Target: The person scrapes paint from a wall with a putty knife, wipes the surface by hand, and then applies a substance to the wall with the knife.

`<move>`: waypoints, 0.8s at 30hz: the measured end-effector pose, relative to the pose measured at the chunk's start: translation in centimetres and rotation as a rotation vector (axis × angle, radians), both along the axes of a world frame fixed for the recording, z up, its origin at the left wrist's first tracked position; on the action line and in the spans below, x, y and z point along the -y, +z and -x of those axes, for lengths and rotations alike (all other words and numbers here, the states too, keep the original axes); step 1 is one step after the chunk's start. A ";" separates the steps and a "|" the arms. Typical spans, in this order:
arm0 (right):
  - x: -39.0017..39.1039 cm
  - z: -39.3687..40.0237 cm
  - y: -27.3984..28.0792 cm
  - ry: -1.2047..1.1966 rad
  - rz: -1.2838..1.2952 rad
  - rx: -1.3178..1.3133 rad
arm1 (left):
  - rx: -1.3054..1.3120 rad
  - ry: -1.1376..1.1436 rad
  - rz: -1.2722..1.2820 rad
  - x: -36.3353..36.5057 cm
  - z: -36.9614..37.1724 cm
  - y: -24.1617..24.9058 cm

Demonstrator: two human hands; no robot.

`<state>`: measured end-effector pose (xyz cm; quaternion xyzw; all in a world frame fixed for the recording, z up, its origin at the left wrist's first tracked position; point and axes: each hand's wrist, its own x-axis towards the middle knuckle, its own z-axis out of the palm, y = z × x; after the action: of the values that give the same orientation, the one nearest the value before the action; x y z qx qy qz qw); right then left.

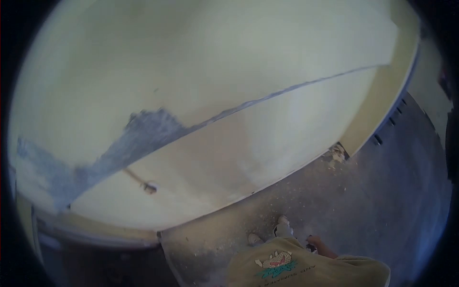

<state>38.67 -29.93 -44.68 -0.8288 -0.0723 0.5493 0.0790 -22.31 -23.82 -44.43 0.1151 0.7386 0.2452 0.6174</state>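
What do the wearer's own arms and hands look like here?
The bare right forearm extends from a khaki fabric sleeve of a shirt with a teal, white and red chest print and dark lettering. The right hand is small and blurred; no glove is discernible. The left hand isn't visible.

A dusty grey floor (392, 191) spans the lower right, with a small heap of pale debris (338, 152) near its upper edge. Short dark pieces (378, 140) are spaced in a line farther right. Left of centre, a narrow brown strip (133, 175) meets a small pale fitting (150, 187), blurred in detail.
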 end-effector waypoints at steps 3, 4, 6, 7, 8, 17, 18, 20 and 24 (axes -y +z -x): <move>-4.2 -1.4 -0.6 0.031 -0.128 0.021 | 0.053 0.090 0.133 4.2 0.7 -0.2; -5.9 -2.1 0.1 0.069 -0.146 0.030 | 0.074 0.109 0.173 5.0 0.8 -0.4; -8.8 -2.8 1.2 0.127 -0.166 0.043 | 0.067 0.209 -0.049 3.0 0.6 -0.6; -10.1 -2.9 1.4 0.085 -0.195 0.097 | 0.072 0.227 -0.052 1.8 -0.1 1.3; -11.2 -3.0 1.6 0.041 -0.227 0.151 | 0.056 0.225 -0.112 0.8 -0.7 3.4; -12.1 -0.6 0.6 0.771 -0.255 0.224 | 0.042 0.206 0.168 8.1 -0.4 -0.6; -11.2 -0.2 -0.2 0.822 -0.258 0.240 | 0.041 0.215 0.167 8.8 -0.8 0.0; -7.9 -0.9 -2.8 0.923 -0.261 0.275 | 0.117 0.185 0.055 11.7 -1.6 2.0; -4.3 -2.5 -5.7 1.118 -0.268 0.356 | 0.236 0.140 -0.122 12.3 -3.9 7.5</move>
<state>41.17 -25.61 -50.34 -0.7271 -0.5781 0.3464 -0.1313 -18.42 -36.12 -36.89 0.0707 0.6507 0.3440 0.6732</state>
